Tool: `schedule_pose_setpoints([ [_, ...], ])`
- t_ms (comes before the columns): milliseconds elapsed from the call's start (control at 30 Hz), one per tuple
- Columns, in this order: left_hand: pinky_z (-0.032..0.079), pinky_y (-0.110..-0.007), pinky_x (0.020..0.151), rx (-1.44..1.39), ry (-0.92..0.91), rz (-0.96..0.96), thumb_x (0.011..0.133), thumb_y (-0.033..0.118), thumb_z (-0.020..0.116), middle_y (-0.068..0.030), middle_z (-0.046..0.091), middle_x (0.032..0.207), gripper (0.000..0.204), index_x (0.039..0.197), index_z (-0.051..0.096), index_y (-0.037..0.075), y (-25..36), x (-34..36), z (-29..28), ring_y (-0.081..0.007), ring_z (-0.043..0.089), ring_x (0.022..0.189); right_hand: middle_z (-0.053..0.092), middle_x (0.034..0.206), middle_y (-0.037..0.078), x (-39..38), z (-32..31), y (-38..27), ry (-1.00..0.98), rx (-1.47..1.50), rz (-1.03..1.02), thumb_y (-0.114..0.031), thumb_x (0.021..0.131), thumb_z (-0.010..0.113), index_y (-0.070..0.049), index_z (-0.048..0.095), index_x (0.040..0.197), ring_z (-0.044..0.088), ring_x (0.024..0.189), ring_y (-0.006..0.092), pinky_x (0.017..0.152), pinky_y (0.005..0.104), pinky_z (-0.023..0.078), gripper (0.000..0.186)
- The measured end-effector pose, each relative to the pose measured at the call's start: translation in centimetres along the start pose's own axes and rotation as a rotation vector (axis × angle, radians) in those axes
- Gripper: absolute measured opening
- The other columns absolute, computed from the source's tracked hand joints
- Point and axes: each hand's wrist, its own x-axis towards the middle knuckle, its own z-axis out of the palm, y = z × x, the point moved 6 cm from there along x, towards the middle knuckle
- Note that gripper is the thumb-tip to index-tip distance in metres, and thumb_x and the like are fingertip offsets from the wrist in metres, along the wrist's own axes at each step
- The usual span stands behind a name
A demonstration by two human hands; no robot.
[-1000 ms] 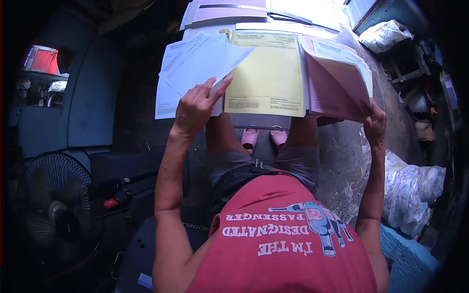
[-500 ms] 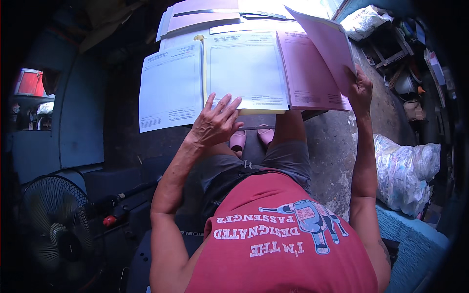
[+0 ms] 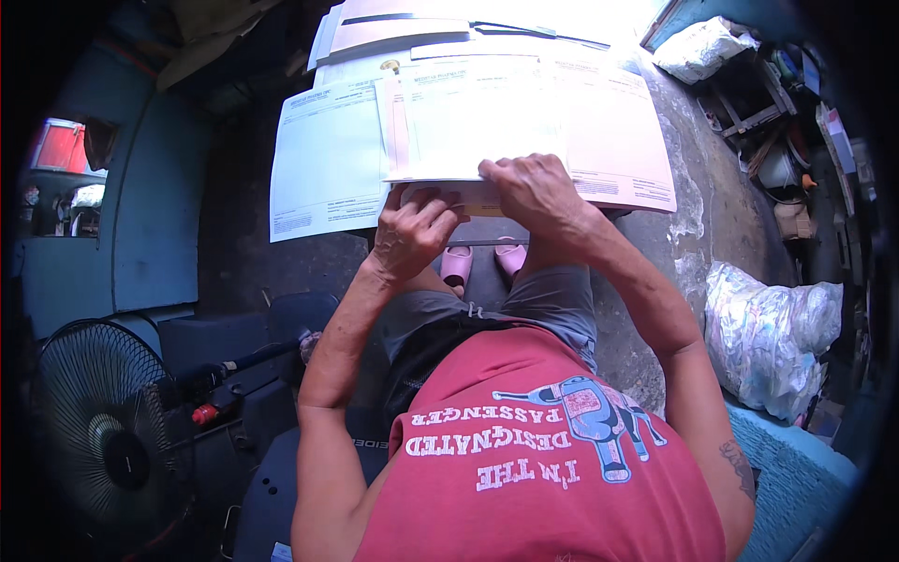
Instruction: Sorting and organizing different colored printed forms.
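Printed paper forms lie in side-by-side piles on a surface in front of me. On the left are white forms, and pale pink forms lie on the right. In the middle, a stack of forms has its near edge raised, with a pink strip showing along its left side. My right hand is closed on that near edge, thumb and fingers pinching the sheets. Beside it, my left hand has its fingers curled at the same edge, partly beneath it. Bright light washes out much of the paper.
More paper piles with dark flat strips across them lie at the far side. A black fan stands at lower left. Clear plastic bundles sit on the right, by a blue textured block.
My right hand has moved left from the raised pink sheet to the middle stack's near edge. My left hand's fingers have curled at that edge, and the pink sheet no longer stands up at right.
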Motion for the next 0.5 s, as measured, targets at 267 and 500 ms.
schedule_pose_setpoints([
  [267, 0.051, -0.054, 0.094, 0.167, 0.056, 0.013, 0.08, 0.015, 0.077, -0.0028, 0.067, 0.094, 0.014, 0.09, 0.067, 0.011, 0.4, 2.2, -1.9, -0.023, 0.066, 0.086, 0.073, 0.094, 0.021, -1.1, -1.1, -0.5, 0.017, 0.098, -0.038, -0.039, 0.092, 0.069, 0.001, 0.064, 0.103, 0.072, 0.093, 0.0355, 0.082, 0.0464, 0.054, 0.042],
  [500, 0.047, -0.055, 0.099, 0.156, 0.311, 0.139, 0.09, 0.02, 0.071, -0.004, 0.069, 0.121, 0.021, 0.109, 0.072, 0.011, 7.3, 4.3, -3.1, -0.026, 0.061, 0.116, 0.073, 0.089, 0.011, 2.0, -5.4, -0.1, 0.136, -0.274, -0.208, -0.014, 0.086, 0.068, -0.003, 0.067, 0.097, 0.075, 0.086, 0.024, 0.079, 0.0383, 0.059, 0.016],
])
